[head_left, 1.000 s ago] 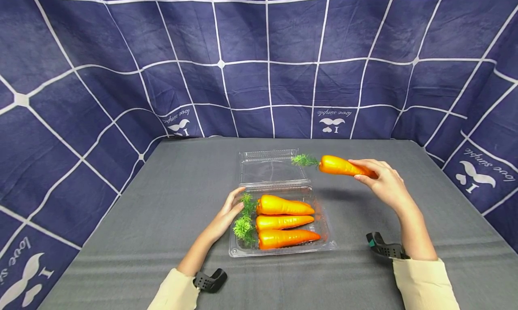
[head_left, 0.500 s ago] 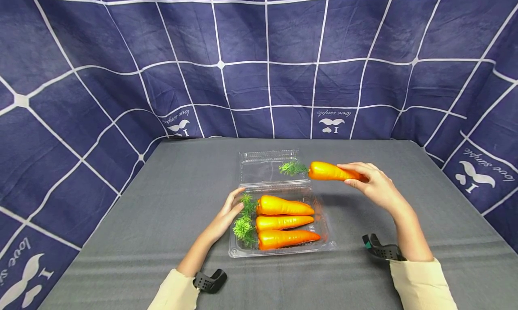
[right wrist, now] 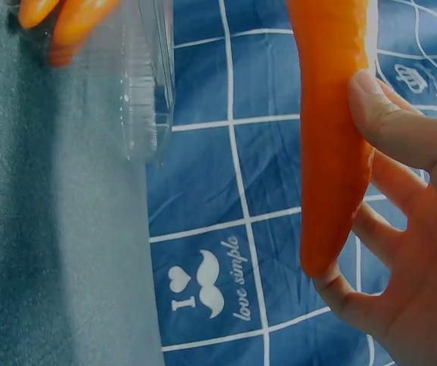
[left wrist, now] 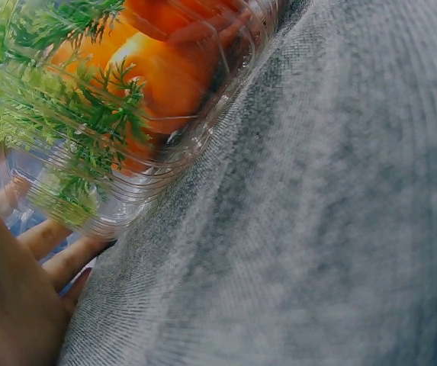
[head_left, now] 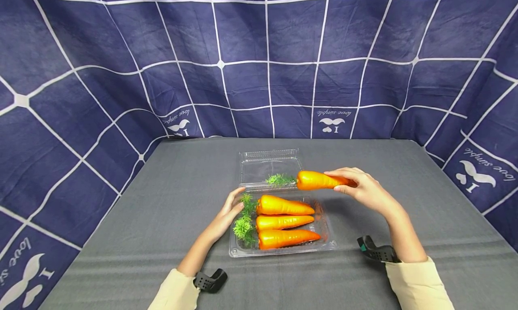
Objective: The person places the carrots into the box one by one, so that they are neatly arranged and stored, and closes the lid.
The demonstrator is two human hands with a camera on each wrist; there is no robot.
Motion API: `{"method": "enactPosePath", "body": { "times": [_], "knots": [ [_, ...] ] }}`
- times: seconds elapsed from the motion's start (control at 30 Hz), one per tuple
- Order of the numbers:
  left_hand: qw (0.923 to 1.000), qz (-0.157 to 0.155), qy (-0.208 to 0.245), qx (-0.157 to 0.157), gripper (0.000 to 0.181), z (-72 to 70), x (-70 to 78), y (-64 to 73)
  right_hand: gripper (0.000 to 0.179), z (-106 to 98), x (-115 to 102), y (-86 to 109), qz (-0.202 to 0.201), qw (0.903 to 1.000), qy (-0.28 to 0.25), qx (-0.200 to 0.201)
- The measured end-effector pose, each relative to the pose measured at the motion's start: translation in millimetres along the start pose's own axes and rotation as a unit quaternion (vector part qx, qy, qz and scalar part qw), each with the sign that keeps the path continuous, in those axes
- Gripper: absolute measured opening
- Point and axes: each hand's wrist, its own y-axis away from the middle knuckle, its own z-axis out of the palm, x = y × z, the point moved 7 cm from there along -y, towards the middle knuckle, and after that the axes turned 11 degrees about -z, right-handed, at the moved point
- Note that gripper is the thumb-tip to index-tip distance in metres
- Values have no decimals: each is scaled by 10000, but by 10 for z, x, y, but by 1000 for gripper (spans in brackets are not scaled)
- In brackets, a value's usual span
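My right hand (head_left: 364, 188) pinches an orange carrot (head_left: 315, 180) by its narrow end, thumb on one side and fingers on the other. Its feathery green top (head_left: 280, 179) points left, over the hinge side of a clear plastic clamshell box (head_left: 283, 253). In the right wrist view the held carrot (right wrist: 332, 145) hangs between thumb and fingers. Three carrots (head_left: 285, 222) lie side by side in the box, green tops to the left. My left hand (head_left: 222, 217) rests against the box's left side; the left wrist view has its fingers (left wrist: 69, 263) along the outer wall.
The box's clear lid (head_left: 267, 168) lies folded back, flat behind the base. Grey cloth (head_left: 182, 179) covers the table. A blue curtain with white grid lines (head_left: 291, 85) hangs behind it and along both sides.
The right hand has carried the carrot left and nearer to me, from right of the lid to just behind the carrots in the box. My left hand and the box stay put.
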Motion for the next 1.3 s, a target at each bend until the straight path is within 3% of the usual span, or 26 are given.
{"method": "enactPosePath", "body": {
  "times": [0.37,0.6,0.93,1.3],
  "knots": [
    [10000,-62,29,60,49,-3,-13,-3,37,113,-112,-55,-127,9989,-302,-343],
    [10000,-8,19,64,49,-4,-6,-2,39,210,-193,-92,-419,9975,-351,-454],
    [9999,-124,48,85,49,-3,-3,9,40,356,-281,-115,-398,9955,-461,-723],
    [10000,-39,33,16,49,1,0,10,38,531,-384,-145,-395,9928,-485,-1022]
  ]
}}
